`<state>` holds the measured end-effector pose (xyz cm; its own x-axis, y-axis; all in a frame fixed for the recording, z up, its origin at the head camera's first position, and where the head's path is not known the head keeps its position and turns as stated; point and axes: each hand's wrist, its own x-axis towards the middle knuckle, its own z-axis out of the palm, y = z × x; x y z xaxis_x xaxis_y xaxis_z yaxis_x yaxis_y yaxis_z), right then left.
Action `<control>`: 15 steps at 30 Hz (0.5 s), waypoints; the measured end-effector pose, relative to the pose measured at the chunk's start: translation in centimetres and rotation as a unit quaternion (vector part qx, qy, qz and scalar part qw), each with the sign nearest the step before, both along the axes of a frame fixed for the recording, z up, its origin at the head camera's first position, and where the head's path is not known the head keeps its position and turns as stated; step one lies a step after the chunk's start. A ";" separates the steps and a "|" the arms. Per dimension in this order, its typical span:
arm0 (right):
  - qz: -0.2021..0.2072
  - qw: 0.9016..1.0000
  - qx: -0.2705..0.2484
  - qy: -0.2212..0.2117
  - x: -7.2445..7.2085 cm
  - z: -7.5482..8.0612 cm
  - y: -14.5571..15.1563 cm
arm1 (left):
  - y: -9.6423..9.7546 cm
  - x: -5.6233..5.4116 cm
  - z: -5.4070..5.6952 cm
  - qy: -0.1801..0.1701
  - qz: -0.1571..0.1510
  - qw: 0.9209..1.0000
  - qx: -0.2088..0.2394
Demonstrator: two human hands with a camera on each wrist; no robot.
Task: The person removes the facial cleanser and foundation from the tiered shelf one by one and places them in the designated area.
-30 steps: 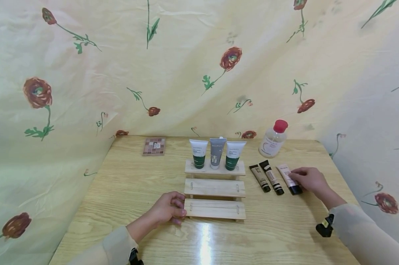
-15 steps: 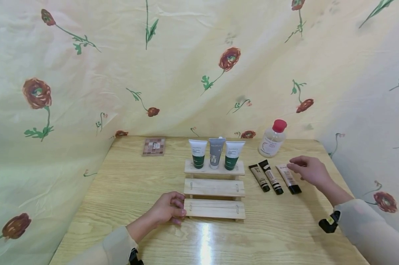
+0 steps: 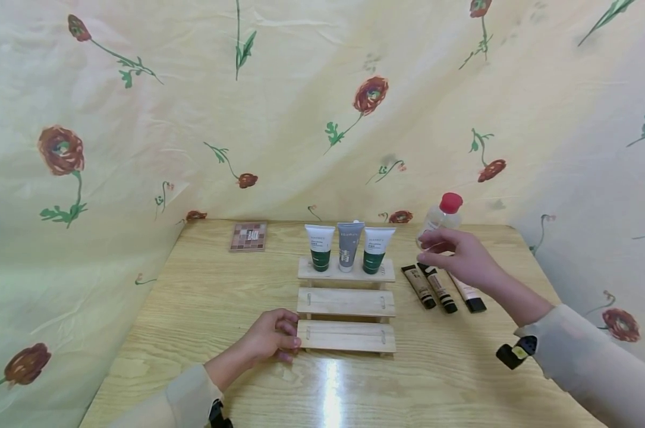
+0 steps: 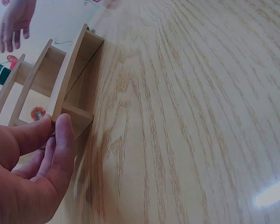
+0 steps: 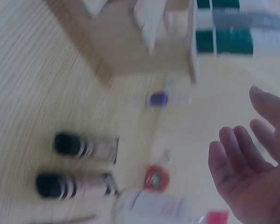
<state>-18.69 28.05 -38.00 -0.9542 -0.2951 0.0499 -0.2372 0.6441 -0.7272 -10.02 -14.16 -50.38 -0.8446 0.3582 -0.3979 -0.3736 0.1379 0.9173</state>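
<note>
My left hand (image 3: pixel 271 337) grips the left end of the lowest step of a three-step wooden display rack (image 3: pixel 349 337); the left wrist view shows thumb and fingers (image 4: pixel 63 154) at the step's corner. On the top step stand two white-and-green squeeze tubes (image 3: pixel 320 246) with a grey squeeze tube (image 3: pixel 349 245) between them. Holding nothing, my right hand (image 3: pixel 463 258) is above a beige tube (image 3: pixel 419 286), a black-ended tube (image 3: pixel 438 288) and a pale pink tube (image 3: pixel 471 295), which it partly covers. Its fingers (image 5: pixel 238 151) are relaxed and apart.
A clear bottle with a red cap (image 3: pixel 451 203) stands at the back right, partly hidden by the right hand. An eyeshadow palette (image 3: pixel 248 236) lies at the back left. Behind the rack is a small purple-capped item (image 5: pixel 159 99). A flowered cloth hangs behind the table.
My right hand has let go of the pale pink tube, lifted, and moved left over the tubes and in front of the bottle. My left hand stays at the rack.
</note>
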 end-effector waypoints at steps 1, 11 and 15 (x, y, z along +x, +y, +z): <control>0.008 1.000 -0.005 0.000 0.1 0.2 -0.6 | 0.0 0.0 0.0 0.000 0.000 1.000 0.000; 0.049 0.997 -0.059 -0.001 0.5 1.0 -5.3 | -0.1 0.0 0.0 0.004 -0.007 1.000 -0.002; 0.047 0.997 -0.058 0.005 0.2 1.0 -6.3 | 0.0 0.0 0.0 0.002 -0.003 1.000 -0.004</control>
<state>-18.46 21.73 -36.96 -0.9221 -0.3740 0.0991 -0.3003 0.5304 -0.7928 -10.03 -14.17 -50.40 -0.8438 0.3600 -0.3979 -0.3700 0.1468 0.9174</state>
